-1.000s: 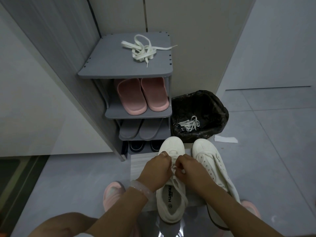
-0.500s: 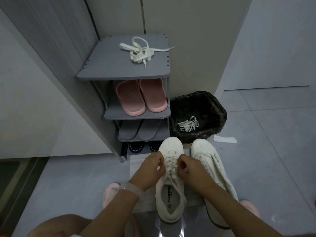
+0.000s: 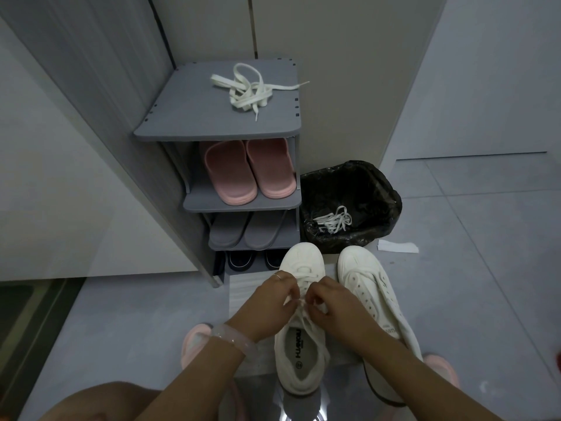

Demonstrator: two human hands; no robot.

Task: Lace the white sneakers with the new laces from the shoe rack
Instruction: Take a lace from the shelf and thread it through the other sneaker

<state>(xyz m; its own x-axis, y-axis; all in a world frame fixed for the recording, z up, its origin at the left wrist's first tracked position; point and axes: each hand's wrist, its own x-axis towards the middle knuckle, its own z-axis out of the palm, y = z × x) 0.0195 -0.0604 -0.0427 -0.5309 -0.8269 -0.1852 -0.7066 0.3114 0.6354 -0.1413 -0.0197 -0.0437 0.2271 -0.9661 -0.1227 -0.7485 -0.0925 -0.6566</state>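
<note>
both hands closer over the left sneaker's lace than half a second ago, knot forming
i see my left hand (image 3: 270,302) and right hand (image 3: 331,308) each pinched shut on the lace (image 3: 303,308) at the top eyelets of the left sneaker (image 3: 300,354); the right sneaker (image 3: 373,299) beside it looks unlaced, and the new laces (image 3: 249,89) lie on top of the shoe rack (image 3: 188,117). i judge that if either pinch slackens the loop could spill and loosen the rows, and uneven pulling would leave lopsided ends; old laces (image 3: 334,221) sit in the bin (image 3: 379,183), easy to grab by mistake
</note>
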